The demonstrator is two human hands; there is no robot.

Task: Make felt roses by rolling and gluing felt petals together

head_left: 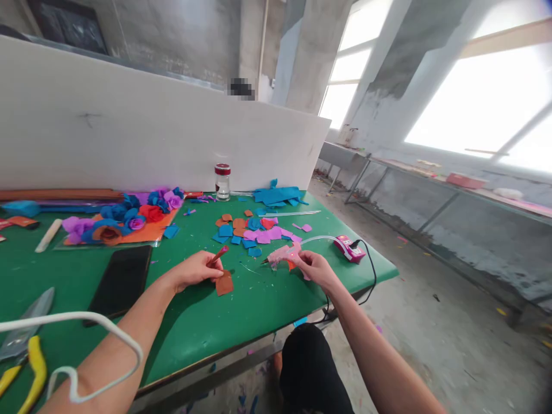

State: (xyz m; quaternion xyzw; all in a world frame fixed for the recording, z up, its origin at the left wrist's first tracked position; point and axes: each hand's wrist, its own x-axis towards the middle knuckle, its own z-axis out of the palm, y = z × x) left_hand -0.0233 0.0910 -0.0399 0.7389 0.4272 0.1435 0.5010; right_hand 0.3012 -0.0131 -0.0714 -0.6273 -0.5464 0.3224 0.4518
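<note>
My left hand (196, 273) is closed over the green table, pinching a small brown paper square (225, 284). A reddish-brown stick (219, 255) pokes up from between the same fingers; its exact kind I cannot make out. Farther right, my right hand (317, 269) is wrapped round the handle of a pink hot glue gun (284, 255), whose nozzle points left toward my left hand. A clear glue stick curves from the back of the gun to a pink box (350, 248) with a black cable. Beyond both hands lie loose blue, brown and pink paper pieces (269, 234).
Left on the table (198, 328) lie paper flowers (125, 221), a black phone (121, 279) and scissors with yellow handles (37, 368). A red-lidded jar (222, 183) stands at the back before a white board (164, 132). A white cable (107, 325) crosses the lower left.
</note>
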